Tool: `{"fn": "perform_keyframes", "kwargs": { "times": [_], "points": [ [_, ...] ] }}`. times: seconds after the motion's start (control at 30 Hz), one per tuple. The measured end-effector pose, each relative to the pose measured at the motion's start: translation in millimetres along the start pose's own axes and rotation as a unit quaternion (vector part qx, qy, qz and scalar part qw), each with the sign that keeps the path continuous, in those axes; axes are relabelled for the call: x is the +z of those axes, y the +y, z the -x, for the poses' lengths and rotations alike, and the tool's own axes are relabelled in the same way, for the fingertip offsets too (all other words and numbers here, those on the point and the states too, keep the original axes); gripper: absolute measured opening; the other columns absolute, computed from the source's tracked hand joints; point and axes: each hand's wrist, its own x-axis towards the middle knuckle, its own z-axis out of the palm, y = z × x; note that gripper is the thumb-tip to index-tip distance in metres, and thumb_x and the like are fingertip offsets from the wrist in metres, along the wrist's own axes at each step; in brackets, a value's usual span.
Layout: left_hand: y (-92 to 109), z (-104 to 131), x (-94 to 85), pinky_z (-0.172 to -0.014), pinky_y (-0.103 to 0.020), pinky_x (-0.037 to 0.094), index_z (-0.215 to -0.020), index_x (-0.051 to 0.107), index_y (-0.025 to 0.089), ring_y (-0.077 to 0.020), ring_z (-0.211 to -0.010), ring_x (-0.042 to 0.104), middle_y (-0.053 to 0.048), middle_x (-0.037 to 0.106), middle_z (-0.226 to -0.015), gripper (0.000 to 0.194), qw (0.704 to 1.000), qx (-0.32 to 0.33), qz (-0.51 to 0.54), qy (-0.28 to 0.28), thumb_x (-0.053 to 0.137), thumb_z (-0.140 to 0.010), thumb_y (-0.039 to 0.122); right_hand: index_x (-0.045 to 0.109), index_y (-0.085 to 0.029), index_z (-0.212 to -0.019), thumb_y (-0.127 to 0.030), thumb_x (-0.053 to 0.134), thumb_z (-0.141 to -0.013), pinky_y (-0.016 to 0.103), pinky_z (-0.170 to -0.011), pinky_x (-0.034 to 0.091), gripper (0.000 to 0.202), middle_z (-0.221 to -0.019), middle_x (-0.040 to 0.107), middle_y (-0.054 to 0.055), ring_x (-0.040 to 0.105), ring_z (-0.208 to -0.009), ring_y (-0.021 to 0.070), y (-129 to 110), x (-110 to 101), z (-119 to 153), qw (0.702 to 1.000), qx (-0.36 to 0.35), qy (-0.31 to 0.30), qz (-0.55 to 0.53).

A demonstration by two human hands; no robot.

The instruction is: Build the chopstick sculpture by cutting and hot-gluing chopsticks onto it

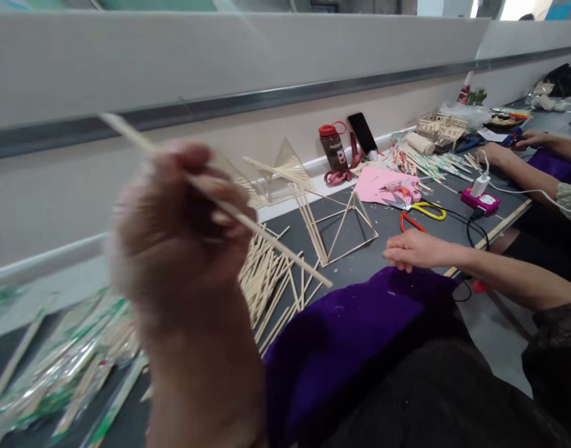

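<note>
Raised close to the camera, my left hand (pixel 187 218) is closed around a thin wooden chopstick (pixel 285 249), which slants down to the right and blurs at its upper end. Behind it, a heap of loose chopsticks (pixel 267 280) lies on the dark table. My right hand (pixel 413 249) rests at the table's near edge with its fingers curled in, and nothing shows sticking out of them. Just beyond it stands an open frame of joined sticks (pixel 353 233). Further back, against the wall, is a twisted, fan-like stick structure (pixel 285 168).
Plastic-wrapped chopsticks (pixel 80 367) spread at left. Near my right hand are scissors (pixel 425 210), a pink glue gun (pixel 402 188) on pink paper (pixel 372 183), and a purple power socket (pixel 480 200) with cables. A bottle (pixel 333 149) and phone (pixel 362 132) stand behind. At right, a co-worker's hands (pixel 500 158) are busy.
</note>
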Motion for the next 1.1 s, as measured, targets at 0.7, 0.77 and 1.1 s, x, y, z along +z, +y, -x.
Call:
{"fn": "perform_keyframes", "kwargs": {
  "times": [0.7,0.77,1.1],
  "points": [
    [-99.6,33.3,-68.2,-0.038,-0.013,0.041,-0.087,0.072,0.017,-0.004,-0.046,0.057,0.002,0.07,-0.066,0.024,0.997,-0.077,-0.019,0.014,0.078,-0.077,0.037,0.066,-0.016,-0.085,-0.041,0.054,-0.089,0.024,-0.063,0.046,0.028,-0.075,0.067,0.003,0.06,-0.062,0.0103,6.6,35.9,-33.5,0.991,-0.106,0.074,-0.036],
    [-102.1,38.1,-69.9,-0.04,-0.014,0.043,-0.088,0.072,0.017,-0.0044,-0.047,0.058,0.002,0.07,-0.067,0.028,0.996,-0.083,-0.033,0.013,0.08,-0.074,0.04,0.066,-0.016,-0.086,-0.033,0.056,-0.087,0.025,-0.065,0.045,0.02,-0.075,0.066,0.002,0.061,-0.065,0.011,6.4,39.9,-33.0,0.992,-0.118,0.054,0.002],
    [-86.3,52.5,-67.5,-0.039,-0.018,0.033,-0.083,0.076,0.017,-0.0031,-0.041,0.044,0.003,0.06,-0.059,0.03,0.991,-0.029,-0.127,-0.045,0.076,-0.075,0.046,0.067,-0.015,-0.099,-0.026,0.053,-0.085,0.026,-0.064,0.049,0.022,-0.08,0.067,0.002,0.061,-0.061,0.0104,-1.7,36.9,-53.9,0.977,-0.134,0.146,-0.083]
  ]
}}
